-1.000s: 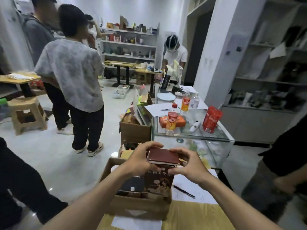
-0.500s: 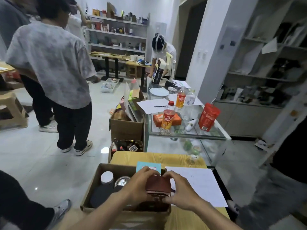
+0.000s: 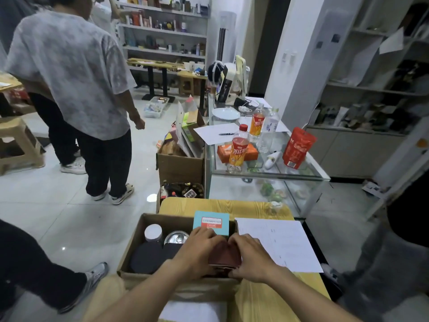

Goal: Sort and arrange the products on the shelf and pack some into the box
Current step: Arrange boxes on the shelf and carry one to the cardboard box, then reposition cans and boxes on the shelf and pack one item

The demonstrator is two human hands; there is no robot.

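An open cardboard box (image 3: 133, 244) sits on the wooden table (image 3: 222, 206) in front of me. Both hands press a dark red-brown carton (image 3: 224, 255) down into the box's right end. My left hand (image 3: 199, 249) covers its left side and my right hand (image 3: 251, 256) grips its right side. A light blue carton (image 3: 210, 223) stands upright just behind it in the box. To the left lie a white-lidded jar (image 3: 153, 232), a metal can top (image 3: 176, 237) and a dark round lid (image 3: 146, 256).
A white paper sheet (image 3: 276, 242) lies right of the box. Beyond is a glass counter (image 3: 267, 174) with drink bottles (image 3: 239, 147), an orange pack (image 3: 222, 152) and a red pouch (image 3: 298, 147). More cardboard boxes (image 3: 180, 168) stand on the floor. A person (image 3: 76, 89) stands at left.
My hands have lowered the dark red-brown carton from above the box down into its right end. The view has tilted downward and the person at left has shifted.
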